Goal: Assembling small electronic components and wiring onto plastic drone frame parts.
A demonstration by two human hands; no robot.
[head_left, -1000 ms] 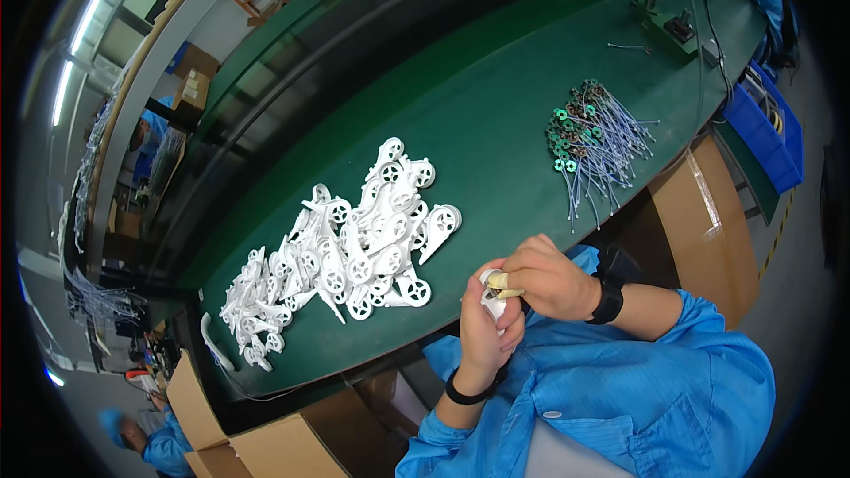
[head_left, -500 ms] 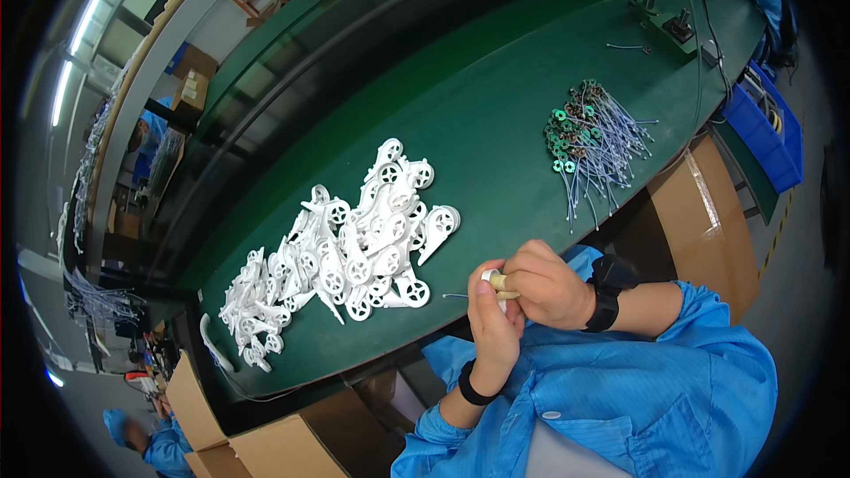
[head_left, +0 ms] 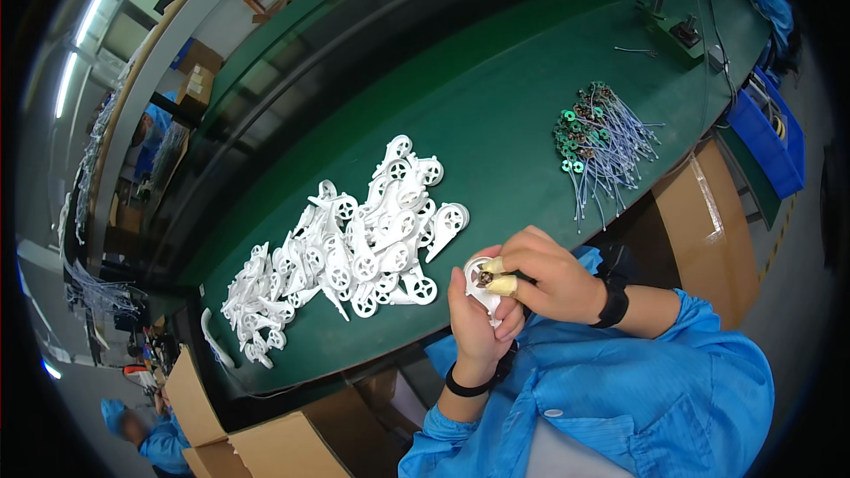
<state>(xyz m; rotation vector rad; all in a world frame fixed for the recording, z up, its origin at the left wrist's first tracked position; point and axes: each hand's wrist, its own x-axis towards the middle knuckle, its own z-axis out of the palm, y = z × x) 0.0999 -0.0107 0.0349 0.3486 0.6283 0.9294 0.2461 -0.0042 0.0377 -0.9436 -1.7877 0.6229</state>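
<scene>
Green matting covers the long workbench (head_left: 496, 106) that we stand at, its near edge running just in front of our chest. We hold a small white plastic part (head_left: 478, 288) above that near edge, off the mat, with a dark round piece seated in its ring. Our left hand (head_left: 476, 323) is closed around the part from below, palm and fingers cupping its lower half. Our right hand (head_left: 553, 274) comes over from the other side, thumb and forefinger, both in yellowish finger cots, pinched together on the dark piece and the ring. We cannot quite make out what that dark piece is; it may be a small motor.

Just beyond our hands, on the mat near the front edge, lies a heap of white plastic parts (head_left: 354, 252) of the same kind, stretching toward the left end of the bench. Well apart from it, toward the right end, sits a bundle of small green-ringed pieces with pale blue wires (head_left: 602, 146). Cardboard boxes (head_left: 699, 221) stand below the front edge on our right and lower left, and a blue bin (head_left: 766, 137) sits past the right end. Another person in blue (head_left: 146, 429) shows at the lower left.
</scene>
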